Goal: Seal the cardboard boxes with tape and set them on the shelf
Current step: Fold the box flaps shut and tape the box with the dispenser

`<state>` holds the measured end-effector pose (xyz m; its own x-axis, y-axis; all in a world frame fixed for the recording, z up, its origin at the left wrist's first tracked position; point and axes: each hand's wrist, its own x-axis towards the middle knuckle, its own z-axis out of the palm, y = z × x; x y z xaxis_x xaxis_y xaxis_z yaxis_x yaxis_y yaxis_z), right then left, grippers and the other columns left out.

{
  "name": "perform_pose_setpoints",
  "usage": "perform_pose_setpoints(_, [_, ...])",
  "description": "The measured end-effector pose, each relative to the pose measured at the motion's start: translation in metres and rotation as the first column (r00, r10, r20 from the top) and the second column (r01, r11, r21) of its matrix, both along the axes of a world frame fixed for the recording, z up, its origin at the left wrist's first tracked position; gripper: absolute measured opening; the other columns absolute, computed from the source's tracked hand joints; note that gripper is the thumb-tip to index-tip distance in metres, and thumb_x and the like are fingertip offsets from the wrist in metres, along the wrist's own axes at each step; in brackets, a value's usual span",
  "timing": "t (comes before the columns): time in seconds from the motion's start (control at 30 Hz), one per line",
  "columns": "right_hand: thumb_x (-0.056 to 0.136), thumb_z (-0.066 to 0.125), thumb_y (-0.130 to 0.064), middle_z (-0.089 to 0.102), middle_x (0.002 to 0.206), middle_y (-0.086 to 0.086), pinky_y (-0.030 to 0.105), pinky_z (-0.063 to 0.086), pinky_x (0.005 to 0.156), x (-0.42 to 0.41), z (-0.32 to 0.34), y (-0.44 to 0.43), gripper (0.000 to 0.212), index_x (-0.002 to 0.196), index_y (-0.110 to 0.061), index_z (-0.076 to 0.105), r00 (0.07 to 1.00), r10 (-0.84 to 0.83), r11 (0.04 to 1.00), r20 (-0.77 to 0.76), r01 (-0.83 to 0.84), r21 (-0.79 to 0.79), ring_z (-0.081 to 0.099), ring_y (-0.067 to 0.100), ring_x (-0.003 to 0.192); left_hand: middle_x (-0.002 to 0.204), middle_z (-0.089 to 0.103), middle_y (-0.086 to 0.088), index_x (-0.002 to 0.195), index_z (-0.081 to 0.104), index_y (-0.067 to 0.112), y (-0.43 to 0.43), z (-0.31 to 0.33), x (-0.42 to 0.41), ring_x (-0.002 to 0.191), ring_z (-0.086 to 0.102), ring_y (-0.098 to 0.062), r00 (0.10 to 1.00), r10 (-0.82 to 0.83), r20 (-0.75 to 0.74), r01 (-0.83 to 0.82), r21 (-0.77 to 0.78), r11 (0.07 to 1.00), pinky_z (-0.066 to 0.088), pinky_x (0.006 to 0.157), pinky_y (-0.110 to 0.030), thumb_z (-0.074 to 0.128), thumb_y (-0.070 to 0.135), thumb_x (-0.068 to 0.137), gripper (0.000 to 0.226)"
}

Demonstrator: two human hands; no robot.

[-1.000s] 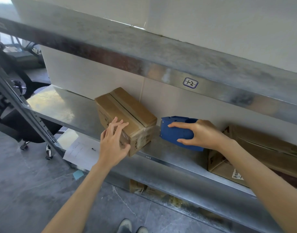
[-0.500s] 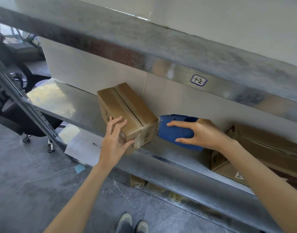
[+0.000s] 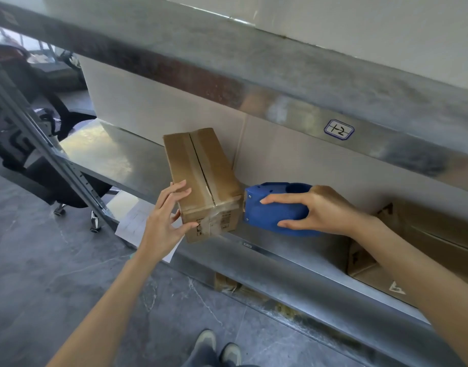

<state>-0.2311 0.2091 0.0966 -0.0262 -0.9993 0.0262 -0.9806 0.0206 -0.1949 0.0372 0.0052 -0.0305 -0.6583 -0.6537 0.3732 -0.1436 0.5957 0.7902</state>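
A small cardboard box (image 3: 201, 165) with clear tape along its top seam stands on the metal shelf (image 3: 116, 152), its near end at the shelf's front edge. My left hand (image 3: 166, 221) touches the box's near left corner, fingers on its top and thumb on its front face. My right hand (image 3: 317, 210) grips a blue tape dispenser (image 3: 270, 210), whose nose is against the box's right front corner.
A larger cardboard box (image 3: 423, 245) lies on the same shelf at the right. An upper shelf (image 3: 254, 83) with a label overhangs. A black office chair (image 3: 42, 144) stands left of the shelf post, and a paper sheet (image 3: 132, 223) lies on the floor below.
The box has been turned and pushed further onto the shelf, its long side now pointing more toward the wall. The tape dispenser has come up against the box's right front corner.
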Motion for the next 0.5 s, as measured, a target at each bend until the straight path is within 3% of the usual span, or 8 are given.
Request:
perform_pose_setpoints(0.23, [0.084, 0.067, -0.05, 0.039, 0.052, 0.004, 0.014, 0.031, 0.055, -0.013, -0.002, 0.004, 0.059, 0.129, -0.073, 0.036, 0.998, -0.015, 0.999, 0.062, 0.012, 0.043, 0.038, 0.02, 0.052, 0.148, 0.038, 0.019, 0.134, 0.052, 0.024, -0.002, -0.002, 0.002, 0.14, 0.039, -0.01, 1.0, -0.011, 0.008, 0.011, -0.008, 1.0, 0.051, 0.091, -0.013, 0.088, 0.014, 0.069, 0.075])
perform_pose_setpoints(0.5, [0.084, 0.069, -0.048, 0.05, 0.058, -0.01, 0.015, 0.038, 0.06, -0.025, 0.003, 0.011, 0.059, 0.123, -0.077, 0.037, 0.993, -0.07, 0.996, 0.096, 0.065, 0.055, 0.049, 0.009, 0.058, 0.148, 0.038, 0.019, 0.134, 0.052, 0.023, -0.002, -0.005, 0.0, 0.141, 0.038, -0.011, 1.0, -0.025, -0.006, 0.025, 0.015, 1.0, 0.051, 0.091, -0.012, 0.088, 0.012, 0.07, 0.074])
